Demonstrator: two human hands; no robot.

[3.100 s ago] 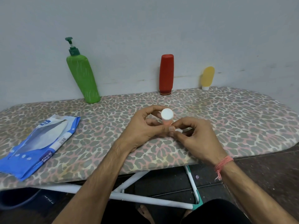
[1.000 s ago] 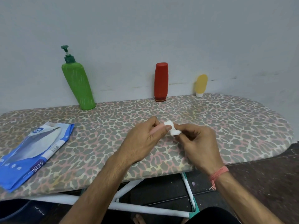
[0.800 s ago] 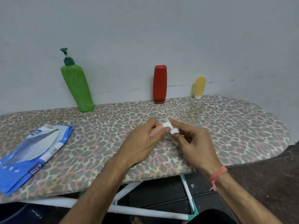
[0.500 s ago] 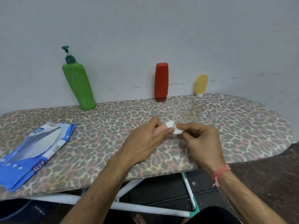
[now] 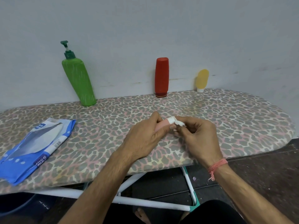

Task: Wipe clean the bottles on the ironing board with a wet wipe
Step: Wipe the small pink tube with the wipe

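My left hand [image 5: 144, 135] grips a small pink bottle [image 5: 162, 124] with a white cap, held tilted just above the ironing board [image 5: 226, 113], cap end toward my right. My right hand [image 5: 199, 135] pinches a small wadded wet wipe [image 5: 178, 122] against that cap; fingers [image 5: 182, 128] curled round the wad. Risk one: the bottle is short and probably slick once damp; a hard rub at the cap could twist it out of my left grip and send it rolling along the board or off the near edge to the floor. Risk two: the wipe is balled tight, so little clean surface meets the plastic; I judge it may smear rather than lift dirt unless refolded. Risk three: pressure on the cap could pop it loose; I cannot tell how firmly it sits. Three bottles wait at the far edge, against the wall [image 5: 145, 29]: green pump bottle [image 5: 78, 83] leaning at left, red bottle [image 5: 161, 77] standing on its cap, small yellow tube [image 5: 202, 80] likewise. Narrow footings, soft padded cover; a bump to the board could topple any of them. Board cover is leopard-print cloth. Blue wet wipe pack [image 5: 32, 147] lies flat at far left, near the front edge. White metal legs [image 5: 145, 201] and dark floor [image 5: 267, 172] below.
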